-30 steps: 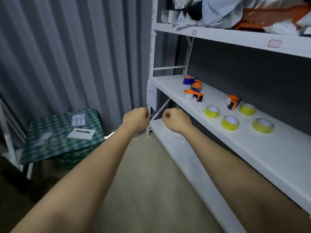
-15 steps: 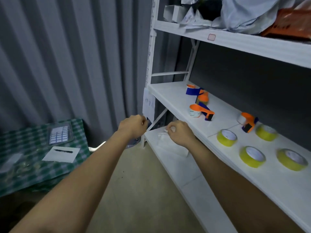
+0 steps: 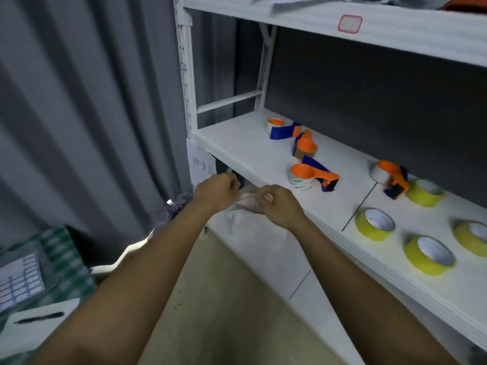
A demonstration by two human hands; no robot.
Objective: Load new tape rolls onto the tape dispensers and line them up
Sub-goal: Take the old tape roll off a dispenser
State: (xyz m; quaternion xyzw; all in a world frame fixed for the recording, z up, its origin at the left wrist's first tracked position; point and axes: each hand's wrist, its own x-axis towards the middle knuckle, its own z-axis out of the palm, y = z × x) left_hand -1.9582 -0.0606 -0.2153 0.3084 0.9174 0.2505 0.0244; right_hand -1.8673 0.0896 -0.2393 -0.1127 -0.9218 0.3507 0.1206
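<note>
Fingers (image 3: 263, 198) of both hands curl loosely around something pale and crumpled (perhaps plastic wrap, too blurred to tell) just below the shelf (image 3: 253, 151) edge, the left hand (image 3: 216, 192) and right hand (image 3: 279, 206) close together. On the shelf lie four orange-and-blue tape dispensers (image 3: 313, 176), with four yellow tape rolls (image 3: 375, 223) to their right. Freeing both hands first would likely ease loading. Half a second earlier the hands were wider apart and farther from the shelf.
</note>
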